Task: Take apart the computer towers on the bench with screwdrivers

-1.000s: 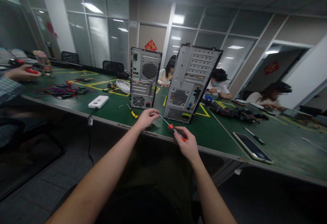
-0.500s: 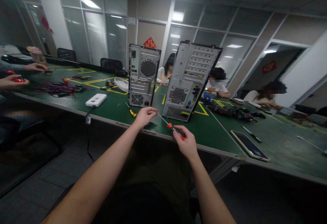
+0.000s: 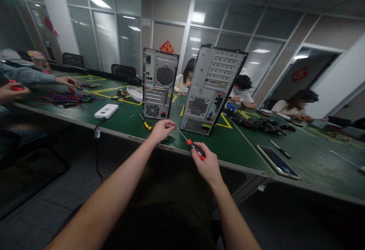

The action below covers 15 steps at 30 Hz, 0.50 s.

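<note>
My right hand (image 3: 207,163) grips the red and black handle of a screwdriver (image 3: 193,145) above the table's near edge. Its thin shaft runs up and left to my left hand (image 3: 162,129), whose fingers pinch the tip; whether anything small sits there I cannot make out. Just behind my hands two computer towers stand upright on the green table (image 3: 234,149) with their rear panels facing me: a black one (image 3: 159,84) on the left and a silver one (image 3: 212,88), tilted, on the right.
A yellow-handled screwdriver (image 3: 146,124) and a white box with a cable (image 3: 106,111) lie left of the towers. A phone (image 3: 278,161) lies at the right. Coloured wires (image 3: 65,98) and another person's hands (image 3: 67,81) are far left. Several people sit across the table.
My hands have stayed together on the screwdriver, shifting slightly. At far left another person's hand has reached out over the coloured wires.
</note>
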Each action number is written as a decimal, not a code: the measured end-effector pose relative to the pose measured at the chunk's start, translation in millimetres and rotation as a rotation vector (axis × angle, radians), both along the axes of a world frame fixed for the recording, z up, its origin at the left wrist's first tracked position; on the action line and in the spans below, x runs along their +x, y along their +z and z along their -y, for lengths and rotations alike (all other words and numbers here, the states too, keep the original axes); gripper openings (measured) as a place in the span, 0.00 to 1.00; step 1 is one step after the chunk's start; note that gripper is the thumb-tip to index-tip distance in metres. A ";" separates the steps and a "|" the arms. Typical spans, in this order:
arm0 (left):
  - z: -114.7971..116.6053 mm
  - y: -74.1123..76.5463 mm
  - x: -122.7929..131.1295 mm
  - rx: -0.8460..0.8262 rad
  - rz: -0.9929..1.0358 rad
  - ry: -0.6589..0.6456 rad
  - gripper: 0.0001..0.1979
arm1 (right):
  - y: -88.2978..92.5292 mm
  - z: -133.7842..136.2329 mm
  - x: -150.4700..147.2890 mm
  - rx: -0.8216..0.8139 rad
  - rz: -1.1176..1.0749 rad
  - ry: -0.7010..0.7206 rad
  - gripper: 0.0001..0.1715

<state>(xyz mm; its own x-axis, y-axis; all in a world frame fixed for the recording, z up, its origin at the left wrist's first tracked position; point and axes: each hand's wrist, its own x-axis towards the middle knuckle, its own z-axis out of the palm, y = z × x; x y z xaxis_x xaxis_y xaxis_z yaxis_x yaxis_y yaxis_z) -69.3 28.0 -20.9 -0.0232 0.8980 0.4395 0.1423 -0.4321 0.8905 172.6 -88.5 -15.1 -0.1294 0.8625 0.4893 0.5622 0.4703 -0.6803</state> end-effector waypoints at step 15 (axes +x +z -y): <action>8.8 6.4 3.2 0.013 -0.238 -0.019 0.28 | -14.2 21.3 10.3 0.037 -0.129 -0.257 0.23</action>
